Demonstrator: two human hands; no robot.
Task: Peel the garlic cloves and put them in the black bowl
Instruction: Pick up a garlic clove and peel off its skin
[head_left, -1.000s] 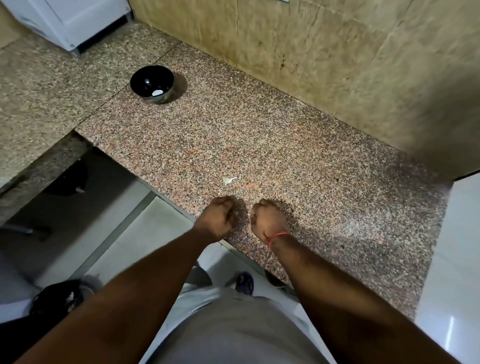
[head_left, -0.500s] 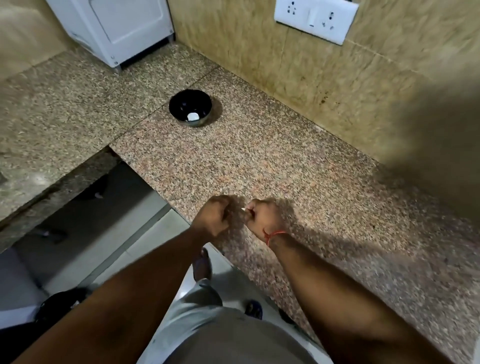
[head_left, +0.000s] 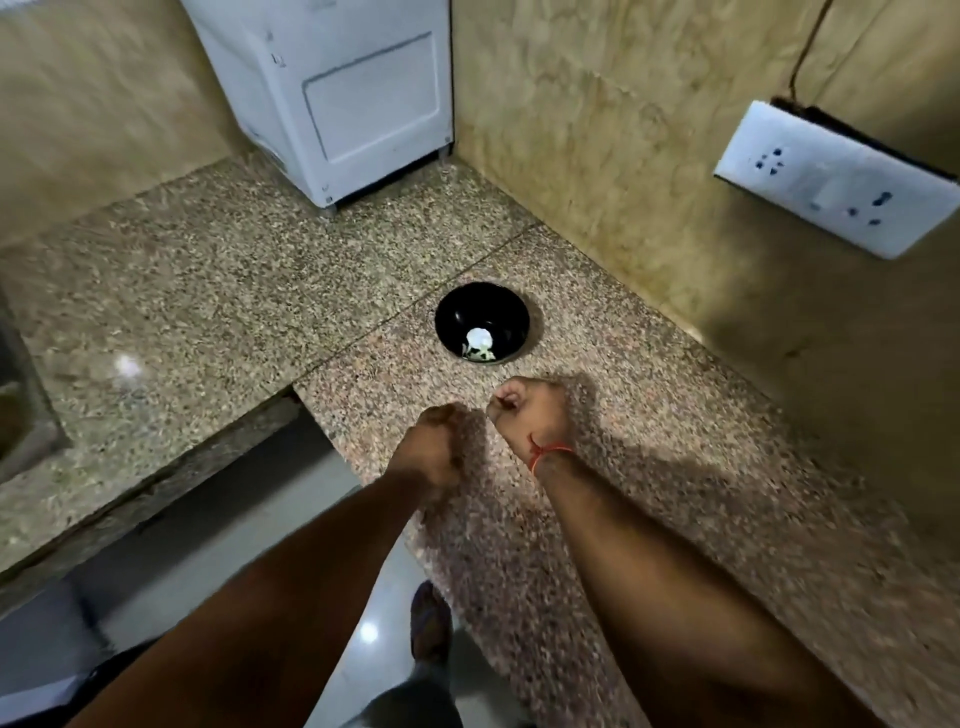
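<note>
One black bowl (head_left: 482, 321) stands on the speckled counter (head_left: 649, 467), and everything else is placed from it. Inside the bowl lies one pale peeled garlic clove (head_left: 478, 339), with a few smaller pale scraps just beside it at the near wall; how many scraps cannot be counted.

Two hands are in view, both just on the near side of the bowl and apart from it. The left hand (head_left: 435, 451) has its fingers curled under; whether its grip pinches anything is hidden by the back of the hand, so I cannot tell. The right hand (head_left: 532, 413), nearer the bowl, is also curled, its grip pressed together; a small pale spot at the knuckles may be a clove or skin, too blurred to say. One red thread (head_left: 545, 453) circles the right wrist.

Behind the bowl, one white appliance (head_left: 337, 98) stands in the corner, cut off at the top. To the bowl's right, one white socket plate (head_left: 831, 182) sits on the wall.
</note>
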